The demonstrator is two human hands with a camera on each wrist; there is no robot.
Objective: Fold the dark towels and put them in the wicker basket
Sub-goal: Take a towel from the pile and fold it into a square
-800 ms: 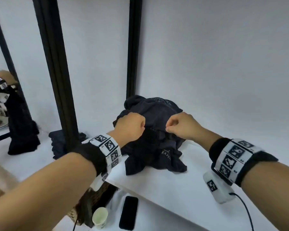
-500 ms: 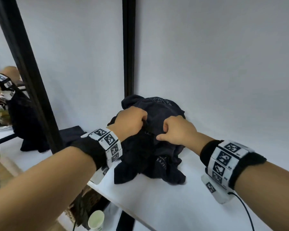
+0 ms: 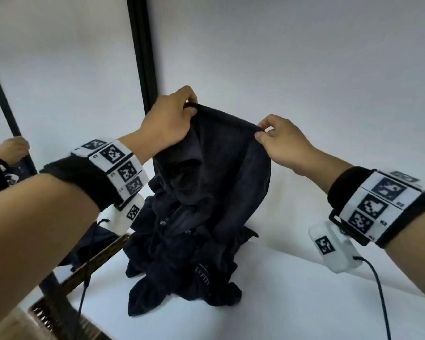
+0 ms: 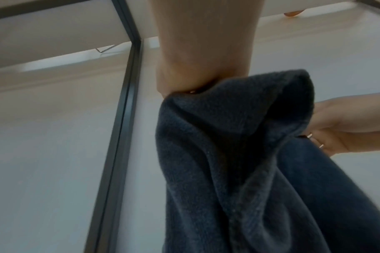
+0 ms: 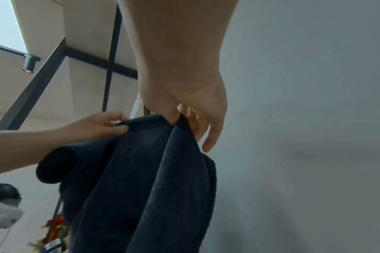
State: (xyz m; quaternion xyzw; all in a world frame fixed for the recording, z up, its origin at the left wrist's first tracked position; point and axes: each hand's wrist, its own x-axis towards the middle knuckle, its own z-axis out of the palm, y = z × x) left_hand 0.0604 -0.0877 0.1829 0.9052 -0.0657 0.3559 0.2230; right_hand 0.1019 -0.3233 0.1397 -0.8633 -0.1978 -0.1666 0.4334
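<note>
A dark navy towel (image 3: 221, 168) hangs from both my hands above a heap of dark towels (image 3: 189, 263) on the white table (image 3: 292, 303). My left hand (image 3: 172, 119) pinches the towel's top edge at its left end; my right hand (image 3: 277, 141) pinches the same edge further right. The hem is stretched between them. In the left wrist view the towel (image 4: 239, 154) drapes down from my left hand (image 4: 191, 80), with the right hand (image 4: 345, 126) at the right. In the right wrist view my right hand (image 5: 184, 109) pinches the towel (image 5: 141, 179). The wicker basket (image 3: 59, 315) sits low at the left, below the table edge.
A black metal post (image 3: 142, 52) stands behind the towels against the white wall. A mirror (image 3: 5, 143) at the left reflects my hand. A dark cloth (image 3: 93, 244) lies in the basket. Cables (image 3: 378, 290) hang from both wrist units.
Both hands have risen from the top of the heap, lifting one towel's edge and drawing it taut between them. The head view has moved closer and tilted.
</note>
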